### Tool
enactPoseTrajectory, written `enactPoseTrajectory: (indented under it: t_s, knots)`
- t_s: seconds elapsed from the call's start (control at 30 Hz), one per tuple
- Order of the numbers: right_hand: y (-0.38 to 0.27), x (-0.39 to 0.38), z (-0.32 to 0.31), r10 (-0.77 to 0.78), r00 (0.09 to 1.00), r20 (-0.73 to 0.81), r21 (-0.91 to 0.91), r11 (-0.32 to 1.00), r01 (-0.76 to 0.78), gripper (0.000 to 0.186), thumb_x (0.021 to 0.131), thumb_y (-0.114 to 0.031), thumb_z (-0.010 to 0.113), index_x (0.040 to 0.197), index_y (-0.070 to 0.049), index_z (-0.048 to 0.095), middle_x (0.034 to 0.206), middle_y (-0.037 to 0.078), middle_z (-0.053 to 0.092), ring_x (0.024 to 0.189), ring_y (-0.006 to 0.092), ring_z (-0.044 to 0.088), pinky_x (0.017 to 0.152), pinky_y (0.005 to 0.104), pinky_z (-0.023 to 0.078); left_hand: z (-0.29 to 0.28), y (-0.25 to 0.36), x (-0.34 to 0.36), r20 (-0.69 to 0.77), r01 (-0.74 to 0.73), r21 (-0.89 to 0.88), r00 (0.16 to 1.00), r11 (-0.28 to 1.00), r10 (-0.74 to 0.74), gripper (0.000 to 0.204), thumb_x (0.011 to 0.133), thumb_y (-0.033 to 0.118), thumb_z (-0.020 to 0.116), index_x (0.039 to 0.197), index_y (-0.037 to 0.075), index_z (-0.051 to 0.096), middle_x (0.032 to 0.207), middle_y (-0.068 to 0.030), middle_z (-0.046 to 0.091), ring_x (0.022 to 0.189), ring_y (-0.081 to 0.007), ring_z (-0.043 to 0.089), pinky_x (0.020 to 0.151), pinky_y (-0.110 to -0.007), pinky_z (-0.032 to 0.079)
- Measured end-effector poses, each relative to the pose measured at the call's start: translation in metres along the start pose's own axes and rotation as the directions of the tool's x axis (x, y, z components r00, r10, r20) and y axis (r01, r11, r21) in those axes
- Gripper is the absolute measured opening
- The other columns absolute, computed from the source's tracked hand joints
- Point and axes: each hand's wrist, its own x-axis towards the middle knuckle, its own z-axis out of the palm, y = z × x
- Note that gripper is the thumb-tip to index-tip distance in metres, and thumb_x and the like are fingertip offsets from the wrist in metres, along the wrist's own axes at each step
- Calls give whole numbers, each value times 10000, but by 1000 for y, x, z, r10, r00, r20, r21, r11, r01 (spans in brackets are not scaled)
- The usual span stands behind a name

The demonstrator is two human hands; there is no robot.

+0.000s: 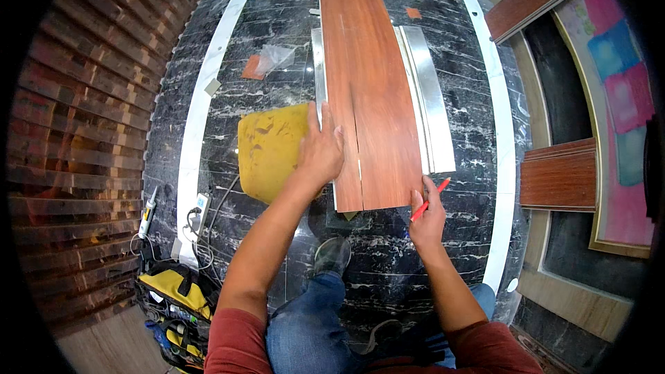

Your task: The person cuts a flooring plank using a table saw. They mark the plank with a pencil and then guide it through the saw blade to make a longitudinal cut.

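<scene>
A long reddish-brown wood-grain panel (381,125) lies lengthwise in front of me, a dark gap line running along its near part. My left hand (322,152) is closed over the panel's left edge, the thumb on top and the fingers along the side. At the near right corner, my right hand (428,218) holds a red pencil (431,198), its fingertips touching or very close to the panel edge. Silver metal strips (428,90) show along the right side of the panel, and another narrow strip (319,62) shows at its left.
A yellow stool top (270,145) stands beside my left hand. Black marble-patterned floor (270,34) has white border bands. At left are a power strip (199,211), a caulking gun (147,213) and a tool bag (176,291). Plastic wrap (276,59) lies farther off; framed panels (560,174) stand right.
</scene>
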Motion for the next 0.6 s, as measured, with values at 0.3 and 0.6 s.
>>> enactPoseTrajectory:
  t_s: [0.3,0.6]
  knots:
    - [-2,-16,-9,33,999,21,-12,999,-32,433,1043,-150,645,1429,28,561,1209,291,717,1125,397,728,945,424,565,0,2,-19,18,-14,17,1000,1000,13,669,1105,304,429,1656,-6,211,1696,-328,162,1414,-573,426,1130,-618,425]
    - [0,-29,-15,18,1000,14,-19,1000,-17,418,1064,-138,629,1442,25,554,1243,237,723,1135,257,711,967,346,540,-5,8,-32,45,-18,17,999,1000,17,654,1117,303,402,1639,-36,203,1650,-385,202,1344,-615,466,1119,-593,439]
